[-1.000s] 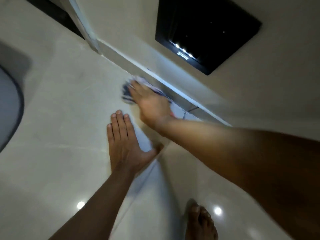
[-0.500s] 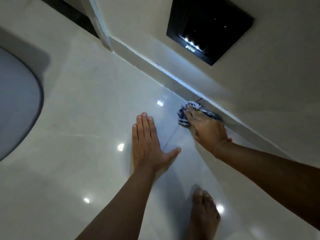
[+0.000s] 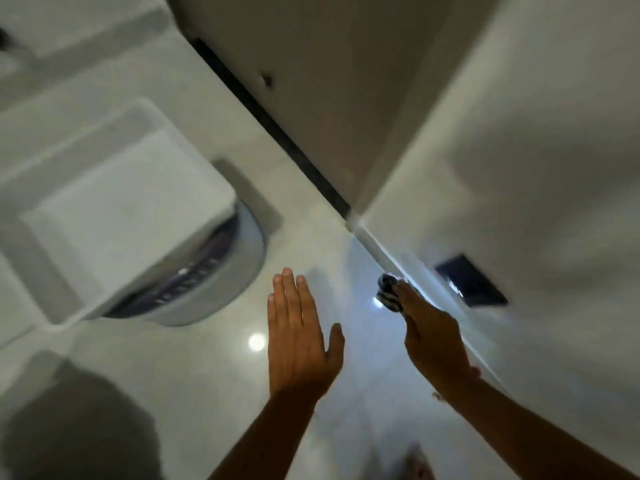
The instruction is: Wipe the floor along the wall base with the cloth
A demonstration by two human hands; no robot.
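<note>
Pressed under the right hand [image 3: 434,336], the cloth [image 3: 389,295] is bunched against the floor [image 3: 194,368], with only its striped dark-and-white end showing beyond the fingertips. The fingers lie flat and together over the fabric, so the hold is a downward press rather than a pinch; whether any finger curls under the cloth cannot be told, since the hand hides most of it and the frame is blurred. The cloth sits right at the wall base [image 3: 408,268], touching or just beside the pale skirting strip that runs diagonally down to the right.

Left hand [image 3: 298,337] is spread, holding nothing, palm down with fingers straight and thumb out to the side. It sits just left of the right hand, over the glossy pale tile; contact with the floor looks likely but is not certain.

On the wall [image 3: 540,168] above the cloth is a dark rectangular panel [image 3: 471,286] with a small glint on it. A wall corner [image 3: 353,216] meets the floor farther along, with a dark strip [image 3: 273,129] running up-left from it. To the left stands a white block [image 3: 121,216] on a grey curved base [image 3: 242,271]. A bright light spot [image 3: 256,341] reflects in the tile beside the left hand.
</note>
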